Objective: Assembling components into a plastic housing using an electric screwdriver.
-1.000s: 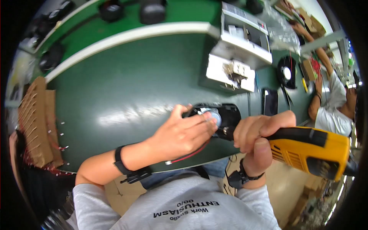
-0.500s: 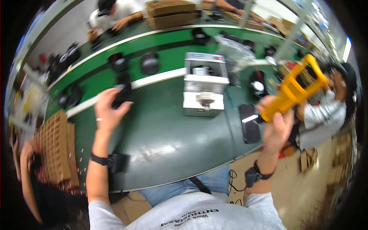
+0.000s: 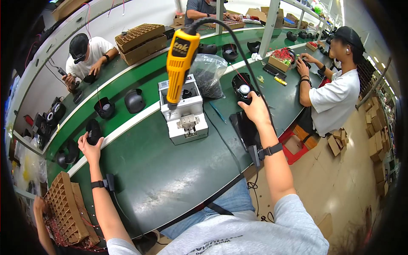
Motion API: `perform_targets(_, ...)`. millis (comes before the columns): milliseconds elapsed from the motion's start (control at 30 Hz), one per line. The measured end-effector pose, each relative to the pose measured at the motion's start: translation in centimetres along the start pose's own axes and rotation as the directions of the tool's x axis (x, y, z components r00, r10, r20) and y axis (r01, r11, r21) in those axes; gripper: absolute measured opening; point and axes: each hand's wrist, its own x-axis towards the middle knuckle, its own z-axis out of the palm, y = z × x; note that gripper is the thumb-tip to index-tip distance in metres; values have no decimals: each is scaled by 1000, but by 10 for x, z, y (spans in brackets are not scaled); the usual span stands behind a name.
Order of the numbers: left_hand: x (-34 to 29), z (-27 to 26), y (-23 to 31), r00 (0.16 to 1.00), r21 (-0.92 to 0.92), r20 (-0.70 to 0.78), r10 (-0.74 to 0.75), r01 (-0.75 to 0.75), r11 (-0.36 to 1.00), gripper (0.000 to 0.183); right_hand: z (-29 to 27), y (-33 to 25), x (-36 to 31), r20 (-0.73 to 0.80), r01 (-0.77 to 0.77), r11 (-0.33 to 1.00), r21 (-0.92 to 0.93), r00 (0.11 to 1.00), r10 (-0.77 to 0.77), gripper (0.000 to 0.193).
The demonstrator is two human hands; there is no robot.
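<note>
My left hand (image 3: 90, 149) is closed on a dark curved plastic shell (image 3: 93, 131) at the belt's edge. Away to the right, my right hand (image 3: 257, 109) grips the near rim of a black rounded housing (image 3: 239, 80), which has a white round part (image 3: 244, 89) inside and a thin red wire. A yellow electric screwdriver (image 3: 182, 59) hangs by its black cable, out of both hands. Its tip points down over a white and silver screw feeder (image 3: 187, 123). Beneath my right forearm lies a dark flat phone-like slab (image 3: 243, 129), partly covered.
Several black shells (image 3: 134, 101) sit along the green belt. A clear bag of small dark pieces (image 3: 210, 76) stands behind the feeder. A cardboard divider tray (image 3: 63, 208) leans at the left, near another person's hand (image 3: 40, 206). Co-workers (image 3: 331, 80) sit right and across.
My right hand has let go of the yellow screwdriver, now hanging above the feeder, and has taken the housing. My left hand has moved left with the dark shell. The view has shifted.
</note>
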Motion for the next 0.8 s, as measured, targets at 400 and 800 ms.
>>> perform_targets(400,-55,-107,81,942,-88,-325,81,-115,989,75,-14,18,-36,-359,372,915,154,884,-299,33)
perform_targets(800,-198,-133,308,521,-861,420,743,-31,508,60,-38,-24,-257,-221,401,911,99,901,-373,30)
